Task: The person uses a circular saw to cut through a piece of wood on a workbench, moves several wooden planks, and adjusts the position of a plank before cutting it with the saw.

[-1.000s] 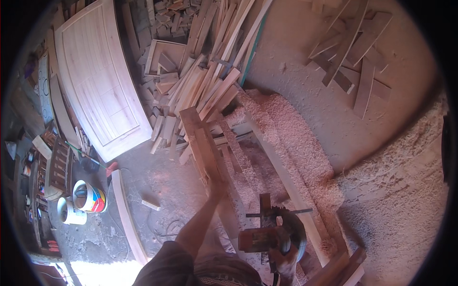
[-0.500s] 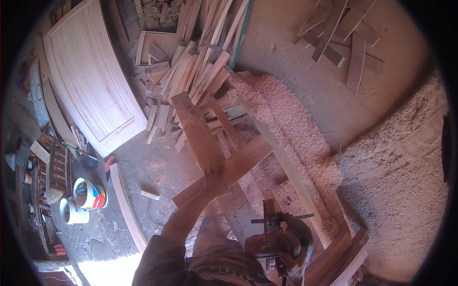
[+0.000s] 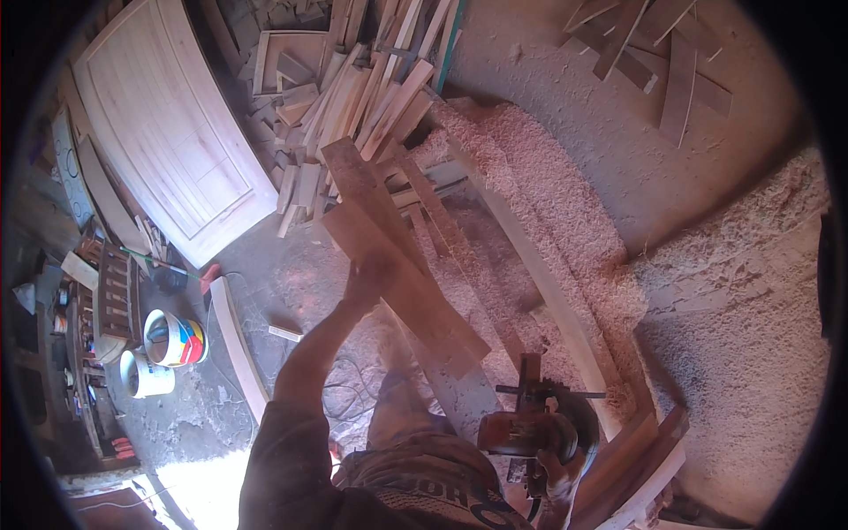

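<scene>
My left hand [image 3: 367,276] is raised in front of me and grips a flat brown wooden plank [image 3: 415,291] near its upper end. The plank slants from upper left down to lower right. Beneath it another plank [image 3: 358,181] lies on a long wooden frame [image 3: 539,265]. My right hand [image 3: 555,477] sits low at the lower right, closed on a rust-coloured power saw [image 3: 528,431] with a round guard. Most of that hand is hidden by the saw and my body.
A pale panelled door [image 3: 168,132] lies at the upper left beside a pile of offcuts [image 3: 353,79]. Sawdust heaps [image 3: 565,194] cover the floor to the right. Two buckets [image 3: 172,337] and a curved board [image 3: 237,340] are on the left. More boards [image 3: 636,468] lean at the lower right.
My left hand has lifted the plank off the frame and swung it, so it now slants down to the right. The saw has stayed low on the right.
</scene>
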`<action>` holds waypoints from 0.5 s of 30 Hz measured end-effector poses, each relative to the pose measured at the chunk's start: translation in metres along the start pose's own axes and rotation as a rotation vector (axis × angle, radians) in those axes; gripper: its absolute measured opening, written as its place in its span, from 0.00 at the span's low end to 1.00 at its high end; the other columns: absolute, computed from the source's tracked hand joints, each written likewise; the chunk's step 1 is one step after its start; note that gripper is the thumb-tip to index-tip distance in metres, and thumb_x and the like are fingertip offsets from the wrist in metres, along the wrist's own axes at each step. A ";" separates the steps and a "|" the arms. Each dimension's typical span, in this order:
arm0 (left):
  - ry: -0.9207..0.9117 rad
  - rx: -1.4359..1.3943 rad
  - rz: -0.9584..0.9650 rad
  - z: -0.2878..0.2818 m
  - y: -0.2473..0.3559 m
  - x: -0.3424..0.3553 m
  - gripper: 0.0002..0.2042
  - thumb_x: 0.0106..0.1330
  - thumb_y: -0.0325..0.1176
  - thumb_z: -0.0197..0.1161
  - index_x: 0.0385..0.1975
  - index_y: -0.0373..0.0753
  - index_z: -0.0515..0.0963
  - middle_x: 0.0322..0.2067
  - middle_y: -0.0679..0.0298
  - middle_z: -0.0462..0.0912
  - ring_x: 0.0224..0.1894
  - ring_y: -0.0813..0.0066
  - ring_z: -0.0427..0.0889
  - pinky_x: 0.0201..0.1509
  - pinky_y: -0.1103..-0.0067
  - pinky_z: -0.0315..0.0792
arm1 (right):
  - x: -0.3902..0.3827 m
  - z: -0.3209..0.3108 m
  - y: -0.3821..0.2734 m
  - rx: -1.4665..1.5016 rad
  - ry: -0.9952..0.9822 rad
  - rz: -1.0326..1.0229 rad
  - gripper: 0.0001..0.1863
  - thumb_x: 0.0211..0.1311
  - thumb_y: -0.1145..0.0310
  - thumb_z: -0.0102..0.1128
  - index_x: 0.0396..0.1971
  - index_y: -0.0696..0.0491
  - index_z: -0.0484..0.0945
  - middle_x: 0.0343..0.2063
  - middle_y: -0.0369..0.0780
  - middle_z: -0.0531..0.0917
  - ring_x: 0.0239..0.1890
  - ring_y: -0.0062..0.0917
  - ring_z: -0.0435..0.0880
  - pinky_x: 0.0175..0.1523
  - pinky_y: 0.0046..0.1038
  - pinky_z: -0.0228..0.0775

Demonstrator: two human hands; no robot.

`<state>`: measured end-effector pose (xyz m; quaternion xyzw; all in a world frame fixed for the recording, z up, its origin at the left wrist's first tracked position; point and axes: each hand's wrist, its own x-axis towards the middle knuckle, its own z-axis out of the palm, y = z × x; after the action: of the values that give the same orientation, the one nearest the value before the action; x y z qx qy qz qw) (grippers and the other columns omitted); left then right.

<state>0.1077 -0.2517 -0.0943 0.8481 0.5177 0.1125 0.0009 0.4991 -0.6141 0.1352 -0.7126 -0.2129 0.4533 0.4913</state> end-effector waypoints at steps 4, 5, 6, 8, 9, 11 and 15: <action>0.365 -0.892 -1.012 0.041 0.047 -0.034 0.27 0.72 0.40 0.59 0.67 0.31 0.68 0.65 0.46 0.72 0.66 0.52 0.73 0.69 0.64 0.67 | -0.002 0.005 -0.014 0.012 -0.024 -0.007 0.22 0.47 0.75 0.67 0.47 0.63 0.81 0.23 0.36 0.81 0.17 0.18 0.77 0.23 0.21 0.68; 0.270 -1.091 -1.027 0.045 0.063 -0.031 0.29 0.69 0.40 0.62 0.65 0.28 0.69 0.61 0.46 0.76 0.62 0.54 0.77 0.64 0.65 0.71 | -0.005 0.012 -0.027 0.014 -0.038 -0.020 0.23 0.48 0.75 0.67 0.47 0.63 0.81 0.23 0.36 0.81 0.17 0.18 0.77 0.23 0.21 0.68; 0.174 -1.290 -1.035 0.048 0.073 -0.030 0.31 0.67 0.41 0.65 0.64 0.25 0.70 0.57 0.46 0.80 0.58 0.55 0.81 0.59 0.66 0.76 | -0.005 0.016 -0.036 0.012 -0.055 -0.032 0.23 0.48 0.75 0.67 0.48 0.63 0.81 0.23 0.36 0.81 0.17 0.18 0.77 0.23 0.21 0.68; 0.099 -1.384 -1.156 0.055 0.063 -0.038 0.31 0.63 0.40 0.69 0.61 0.24 0.72 0.51 0.48 0.84 0.53 0.57 0.84 0.54 0.68 0.78 | 0.006 0.007 -0.010 -0.010 -0.059 -0.088 0.24 0.48 0.75 0.66 0.50 0.63 0.80 0.23 0.36 0.81 0.18 0.18 0.77 0.23 0.21 0.68; 0.056 -1.432 -1.208 0.057 0.058 -0.037 0.31 0.61 0.39 0.71 0.60 0.24 0.72 0.48 0.49 0.85 0.50 0.57 0.85 0.52 0.69 0.79 | 0.010 0.005 -0.005 -0.015 -0.071 -0.097 0.25 0.48 0.75 0.66 0.50 0.63 0.80 0.24 0.36 0.81 0.18 0.18 0.77 0.23 0.21 0.68; 0.017 -1.407 -1.181 0.034 0.071 -0.028 0.32 0.57 0.40 0.74 0.57 0.23 0.74 0.52 0.47 0.82 0.50 0.57 0.85 0.51 0.71 0.81 | 0.015 -0.001 -0.001 -0.038 -0.070 -0.098 0.26 0.48 0.75 0.66 0.52 0.62 0.80 0.25 0.36 0.81 0.18 0.18 0.77 0.23 0.21 0.68; 0.000 -0.888 -1.089 -0.055 0.121 0.006 0.40 0.49 0.42 0.78 0.58 0.22 0.68 0.47 0.45 0.82 0.48 0.53 0.85 0.51 0.68 0.82 | 0.005 -0.007 -0.008 -0.067 -0.091 -0.036 0.28 0.48 0.75 0.66 0.54 0.60 0.80 0.28 0.37 0.82 0.19 0.18 0.77 0.24 0.21 0.69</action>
<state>0.2059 -0.3086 -0.0250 0.3878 0.7737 0.2970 0.4034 0.5089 -0.6111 0.1410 -0.7034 -0.2630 0.4688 0.4651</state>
